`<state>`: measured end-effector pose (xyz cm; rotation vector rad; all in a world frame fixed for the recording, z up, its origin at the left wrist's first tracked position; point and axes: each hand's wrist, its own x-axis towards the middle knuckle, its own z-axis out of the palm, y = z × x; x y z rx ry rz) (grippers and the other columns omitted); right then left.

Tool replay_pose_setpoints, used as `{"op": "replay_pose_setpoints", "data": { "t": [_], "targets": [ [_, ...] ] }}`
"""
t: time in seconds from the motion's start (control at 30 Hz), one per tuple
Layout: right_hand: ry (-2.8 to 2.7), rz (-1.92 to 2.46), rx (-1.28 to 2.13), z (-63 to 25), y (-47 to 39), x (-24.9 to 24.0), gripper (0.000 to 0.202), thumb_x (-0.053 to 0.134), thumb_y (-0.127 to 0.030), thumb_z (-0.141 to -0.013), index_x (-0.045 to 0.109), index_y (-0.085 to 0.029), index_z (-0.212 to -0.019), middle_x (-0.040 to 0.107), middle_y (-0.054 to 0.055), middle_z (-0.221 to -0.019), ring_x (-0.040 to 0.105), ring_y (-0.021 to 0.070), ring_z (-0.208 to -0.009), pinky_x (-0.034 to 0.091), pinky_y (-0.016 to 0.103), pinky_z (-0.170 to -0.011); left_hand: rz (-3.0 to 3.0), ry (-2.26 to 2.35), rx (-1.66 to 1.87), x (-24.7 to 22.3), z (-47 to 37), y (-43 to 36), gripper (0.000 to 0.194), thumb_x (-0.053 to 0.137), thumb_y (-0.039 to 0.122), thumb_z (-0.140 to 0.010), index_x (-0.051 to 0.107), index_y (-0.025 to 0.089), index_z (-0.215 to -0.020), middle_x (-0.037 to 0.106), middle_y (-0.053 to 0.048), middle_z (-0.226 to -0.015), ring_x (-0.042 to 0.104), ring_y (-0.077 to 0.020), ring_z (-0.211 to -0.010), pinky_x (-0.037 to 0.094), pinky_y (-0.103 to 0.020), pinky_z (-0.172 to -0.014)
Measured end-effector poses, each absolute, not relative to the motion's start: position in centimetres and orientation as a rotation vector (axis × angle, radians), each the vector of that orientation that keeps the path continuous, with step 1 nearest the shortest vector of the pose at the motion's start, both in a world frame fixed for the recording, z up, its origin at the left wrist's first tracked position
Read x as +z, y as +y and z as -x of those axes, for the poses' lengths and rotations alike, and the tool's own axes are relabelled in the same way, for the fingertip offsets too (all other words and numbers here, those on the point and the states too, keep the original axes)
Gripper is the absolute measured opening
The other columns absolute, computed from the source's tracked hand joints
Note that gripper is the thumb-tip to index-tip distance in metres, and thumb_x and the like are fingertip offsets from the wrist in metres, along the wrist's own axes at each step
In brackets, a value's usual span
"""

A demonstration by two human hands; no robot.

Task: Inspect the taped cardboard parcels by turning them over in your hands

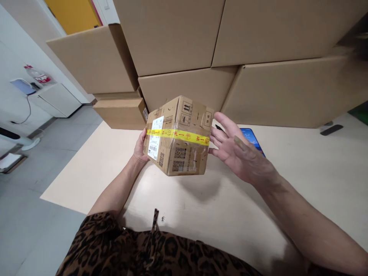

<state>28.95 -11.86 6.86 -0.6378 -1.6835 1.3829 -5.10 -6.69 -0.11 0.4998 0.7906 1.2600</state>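
Observation:
A brown cardboard box (188,157) is held up tilted over the pale table, one edge toward me. Yellow tape with red print runs across it, and a white label is stuck on its left face. My left hand (140,147) grips the box at its left end; most of its fingers are hidden behind it. Spread beside the right face is my right hand (235,149), its fingers apart. Its fingertips are at the box's edge, and I cannot tell whether they touch. A phone (252,140) with a lit blue screen lies on the table behind the right hand.
Large cardboard boxes (175,34) are stacked along the table's far side. A smaller box (119,113) stands at the back left of the table (74,168). A dark flat object (331,130) lies at the right. On the left, a plastic bottle (40,75) stands on a white cabinet (61,101).

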Motion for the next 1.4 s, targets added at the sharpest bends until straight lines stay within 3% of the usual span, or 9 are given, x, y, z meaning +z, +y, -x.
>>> {"op": "replay_pose_setpoints", "data": {
  "t": [0.17,0.37,0.6,0.83,0.97,1.1,1.2,1.3,1.4],
  "targets": [
    [-1.709,0.587,1.384,-28.9,-11.9,6.6,0.103,0.063,-0.081,-0.093,0.015,-0.044,-0.176,0.040,0.013,-0.182,0.050,0.0371,-0.161,0.062,0.066,-0.109,-0.458,0.795,1.268,0.0,5.0,-6.8,0.044,0.069,0.050,-0.096,0.075,0.015,-0.121,0.088,-0.012,-0.105,0.082,-0.0377,-0.121,0.062,-0.053,-0.113],
    [-1.795,0.617,1.280,-29.1,-11.8,6.3,0.098,0.057,-0.082,-0.096,0.014,-0.046,-0.176,0.045,0.012,-0.178,0.052,0.0372,-0.159,0.061,0.067,-0.110,-0.471,0.785,1.272,-0.1,5.1,-6.9,0.040,0.073,0.050,-0.094,0.076,0.016,-0.115,0.089,-0.012,-0.104,0.081,-0.0378,-0.122,0.063,-0.052,-0.113],
    [-1.728,0.618,1.301,-28.8,-11.8,6.1,0.102,0.062,-0.080,-0.095,0.016,-0.042,-0.176,0.043,0.014,-0.180,0.050,0.0386,-0.161,0.058,0.070,-0.113,-0.473,0.768,1.264,0.0,4.8,-6.9,0.048,0.071,0.051,-0.095,0.075,0.015,-0.127,0.089,-0.012,-0.111,0.081,-0.0374,-0.123,0.063,-0.051,-0.113],
    [-1.424,0.633,1.551,-28.1,-13.4,7.2,0.102,0.074,-0.068,-0.093,0.019,-0.045,-0.177,0.033,0.001,-0.186,0.024,0.0321,-0.175,0.031,0.064,-0.138,-0.351,0.759,1.297,0.3,4.3,-6.9,0.044,0.068,0.046,-0.099,0.075,0.012,-0.127,0.088,-0.014,-0.110,0.082,-0.0368,-0.120,0.062,-0.049,-0.114],
    [-1.368,0.629,1.575,-27.9,-13.5,7.2,0.112,0.078,-0.064,-0.091,0.012,-0.042,-0.179,0.033,0.004,-0.186,0.024,0.0334,-0.175,0.023,0.066,-0.140,-0.332,0.744,1.315,0.2,4.3,-6.9,0.040,0.069,0.044,-0.097,0.077,0.013,-0.121,0.088,-0.013,-0.106,0.083,-0.0371,-0.118,0.063,-0.050,-0.113],
    [-1.413,0.581,1.574,-27.7,-13.5,7.2,0.099,0.073,-0.069,-0.093,0.028,-0.040,-0.176,0.028,0.003,-0.188,0.023,0.0353,-0.175,0.022,0.065,-0.141,-0.346,0.772,1.300,0.2,4.5,-7.1,0.039,0.068,0.045,-0.096,0.077,0.012,-0.117,0.088,-0.013,-0.101,0.083,-0.0370,-0.118,0.062,-0.051,-0.114],
    [-1.483,0.481,1.548,-27.7,-13.6,7.4,0.081,0.072,-0.063,-0.098,0.043,-0.040,-0.170,0.031,-0.001,-0.187,0.022,0.0337,-0.175,0.022,0.061,-0.142,-0.363,0.774,1.287,0.0,4.7,-7.3,0.047,0.070,0.049,-0.094,0.077,0.012,-0.121,0.088,-0.013,-0.106,0.082,-0.0369,-0.120,0.060,-0.052,-0.115],
    [-1.524,0.446,1.538,-27.8,-13.6,7.5,0.072,0.071,-0.053,-0.102,0.045,-0.043,-0.169,0.033,-0.005,-0.186,0.023,0.0313,-0.175,0.025,0.058,-0.142,-0.368,0.765,1.288,-0.1,4.7,-7.3,0.050,0.072,0.051,-0.091,0.076,0.013,-0.124,0.088,-0.012,-0.111,0.081,-0.0366,-0.122,0.060,-0.052,-0.116],
    [-1.545,0.449,1.549,-27.8,-13.6,7.4,0.076,0.071,-0.054,-0.103,0.040,-0.043,-0.172,0.032,-0.003,-0.187,0.022,0.0319,-0.176,0.029,0.058,-0.140,-0.366,0.755,1.292,-0.1,4.6,-7.3,0.049,0.073,0.049,-0.089,0.077,0.013,-0.122,0.088,-0.012,-0.111,0.081,-0.0374,-0.122,0.061,-0.052,-0.114]
  ]
}}
